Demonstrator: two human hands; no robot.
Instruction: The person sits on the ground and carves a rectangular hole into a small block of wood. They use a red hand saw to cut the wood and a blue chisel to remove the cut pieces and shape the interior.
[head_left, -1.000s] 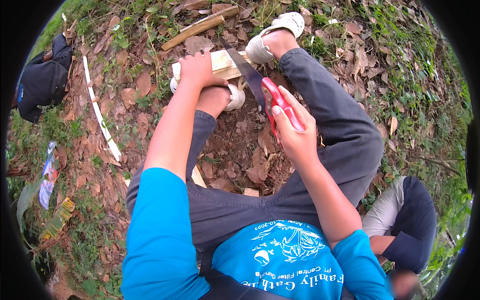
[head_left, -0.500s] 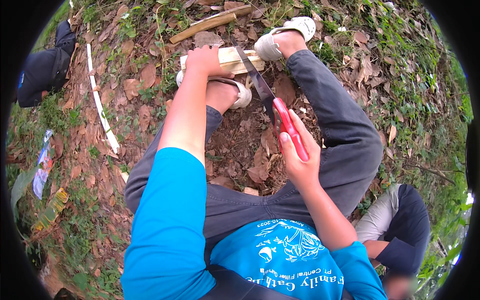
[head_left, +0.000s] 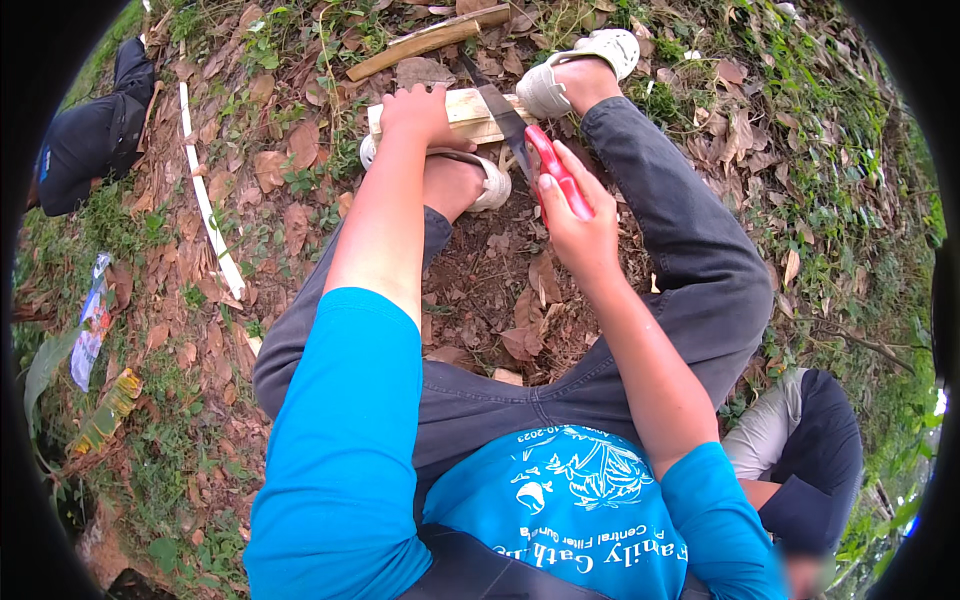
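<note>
A hand saw with a red handle (head_left: 556, 172) is in my right hand (head_left: 582, 222), whose fingers wrap round the grip. Its dark blade (head_left: 506, 122) lies across a pale, rough-split piece of wood (head_left: 468, 108), near the wood's right end. My left hand (head_left: 416, 118) grips the left part of that wood from above and presses it down over my left shoe (head_left: 494, 188). My right shoe (head_left: 546, 92) is beside the wood's right end. Where the teeth meet the wood is too small to make out.
Beyond the wood lies a longer split stick (head_left: 428, 44). A thin white strip (head_left: 207, 205) stretches along the leafy ground at left, near a crumpled plastic wrapper (head_left: 90, 325). One person in dark clothes (head_left: 90, 145) is at far left, another (head_left: 815, 450) at lower right.
My right hand has pushed the saw forward, away from me, so the handle is now nearer the wood. The left hand keeps its hold, and the whole view has shifted slightly.
</note>
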